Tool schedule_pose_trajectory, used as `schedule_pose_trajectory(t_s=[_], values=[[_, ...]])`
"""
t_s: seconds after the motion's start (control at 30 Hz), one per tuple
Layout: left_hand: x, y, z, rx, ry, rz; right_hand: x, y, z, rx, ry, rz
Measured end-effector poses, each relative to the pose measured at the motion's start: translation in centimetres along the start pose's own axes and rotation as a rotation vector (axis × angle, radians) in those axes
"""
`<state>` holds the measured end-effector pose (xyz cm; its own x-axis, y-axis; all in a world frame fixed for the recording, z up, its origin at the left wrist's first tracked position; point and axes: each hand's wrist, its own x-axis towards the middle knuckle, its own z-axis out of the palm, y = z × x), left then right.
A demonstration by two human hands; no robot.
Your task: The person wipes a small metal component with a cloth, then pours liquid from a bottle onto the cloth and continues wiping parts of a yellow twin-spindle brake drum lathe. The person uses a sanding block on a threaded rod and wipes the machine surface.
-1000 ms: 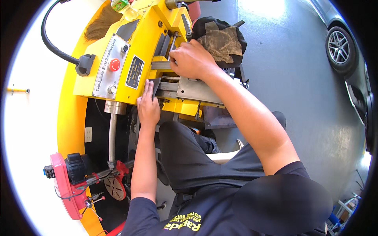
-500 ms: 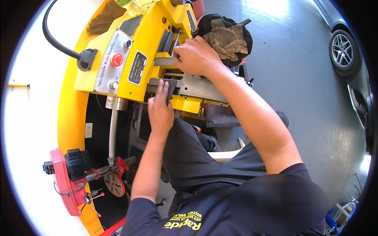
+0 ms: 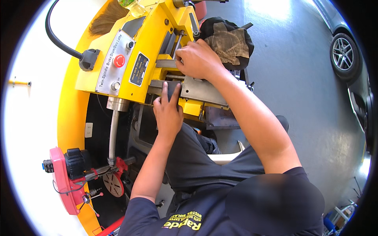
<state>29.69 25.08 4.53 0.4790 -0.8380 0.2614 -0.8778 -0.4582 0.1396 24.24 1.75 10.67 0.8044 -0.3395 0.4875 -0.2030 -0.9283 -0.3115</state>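
My left hand [image 3: 168, 112] rests at the near steel rail [image 3: 156, 83] of a yellow brake lathe [image 3: 121, 87]. Two of its fingers are stretched out and spread over a small dark, flat piece [image 3: 172, 89] lying against the rail; whether this is abrasive paper I cannot tell. My right hand [image 3: 200, 59] is closed, its fingers curled down by the far steel rail [image 3: 166, 63]; anything within them is hidden. Beneath and beside it sits a grey metal slide plate [image 3: 202, 93]. A threaded screw [image 3: 175, 77] runs between the rails.
A black bundle with a stained brown cloth [image 3: 228, 43] stands beyond my right hand. The control panel [image 3: 115, 65] has a red stop button [image 3: 119, 61]. A red drill press [image 3: 65, 181] is at the lower left, and a parked car's wheel [image 3: 343, 55] at the far right.
My left hand has shifted slightly right along the near rail, and its two front fingers have spread apart over the dark piece. My right hand stays at about the same spot.
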Motion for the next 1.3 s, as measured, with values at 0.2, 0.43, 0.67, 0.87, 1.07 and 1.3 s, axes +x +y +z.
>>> schedule_pose_trajectory(t_s=[0.2, 0.43, 0.67, 0.87, 1.07, 1.3], values=[[1.6, -1.6, -0.1, 0.022, 0.029, -0.054, 0.1, 0.0, -0.4, 0.007, -0.034, 0.002], [2.0, -1.7, -0.5, 0.042, 0.032, -0.024, -0.1, 0.1, -0.2, 0.019, -0.018, 0.003], [1.5, -2.0, -0.2, 0.032, 0.108, 0.027, 0.2, 0.0, -0.7, 0.021, -0.029, 0.003], [0.5, -1.0, -0.2, -0.098, 0.037, 0.077, 0.5, 0.2, -0.5, 0.012, -0.037, -0.015], [1.5, -1.0, 0.8, -0.092, 0.063, 0.074, 0.5, -0.4, -0.9, -0.01, -0.082, 0.007], [1.8, -0.8, 1.0, -0.082, 0.082, 0.104, 0.8, 0.0, -1.0, -0.046, -0.051, -0.032]])
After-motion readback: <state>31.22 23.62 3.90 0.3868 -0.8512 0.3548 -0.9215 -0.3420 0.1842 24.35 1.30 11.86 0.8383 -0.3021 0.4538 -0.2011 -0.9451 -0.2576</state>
